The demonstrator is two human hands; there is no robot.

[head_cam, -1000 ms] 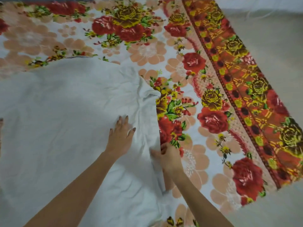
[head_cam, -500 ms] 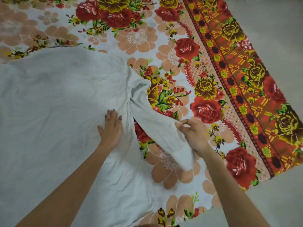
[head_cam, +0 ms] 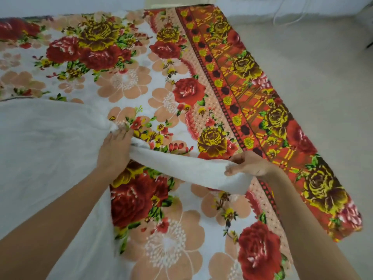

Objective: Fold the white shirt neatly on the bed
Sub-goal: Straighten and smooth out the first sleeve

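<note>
The white shirt point(head_cam: 44, 150) lies spread over the left half of the bed point(head_cam: 165, 235), which wears a floral cover. One sleeve point(head_cam: 181, 166) stretches out to the right, lifted off the cover. My right hand point(head_cam: 248, 165) pinches the sleeve's end, fingers curled round the cloth. My left hand point(head_cam: 114, 150) lies on the shirt where the sleeve joins the body, at the shirt's right edge; its fingertips sink into the bunched cloth there.
The bed's right edge, with a red and yellow patterned border point(head_cam: 262, 110), runs diagonally from top centre to lower right. Beyond it is pale floor point(head_cam: 323, 81). A white cable point(head_cam: 290, 15) lies on the floor at the far right.
My right hand has pulled the sleeve out to the right until it is stretched straight. My left hand has slid up to the sleeve's base. The head camera has tilted up.
</note>
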